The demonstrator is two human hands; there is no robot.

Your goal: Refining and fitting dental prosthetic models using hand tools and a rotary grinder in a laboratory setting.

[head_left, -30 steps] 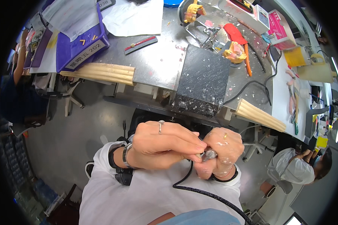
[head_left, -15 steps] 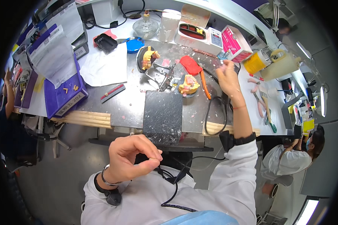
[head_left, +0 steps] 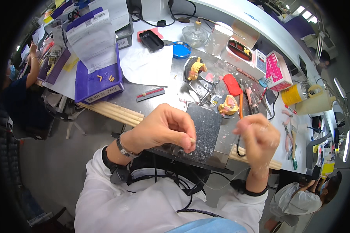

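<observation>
My left hand (head_left: 168,130) is closed in a pinch over the near edge of the dark bench block (head_left: 203,134). Between thumb and forefinger shows the tip of a small pale tooth-like piece (head_left: 192,140). Off the block's right side, my right hand (head_left: 258,139) is raised with its fingers curled in, somewhat blurred; whatever they hold, if anything, is hidden. Beyond the block an opened dental articulator (head_left: 204,95) carries an upper yellow cast (head_left: 198,69) and a lower yellow cast with pink wax (head_left: 228,105). A red wax piece (head_left: 232,84) lies beside it.
Left stands a purple tray (head_left: 99,91) with several small yellowish pieces and papers. A red-and-grey bar (head_left: 150,94) lies nearer. Behind are a glass spirit lamp (head_left: 194,35), a blue lid (head_left: 181,50) and a wax heater (head_left: 243,58). Pliers (head_left: 287,132) lie right. Co-workers sit at both sides.
My right hand has come back from the tools at the far right toward my body. My left hand has moved forward and right, up to the block. The whole view has shifted and tilted.
</observation>
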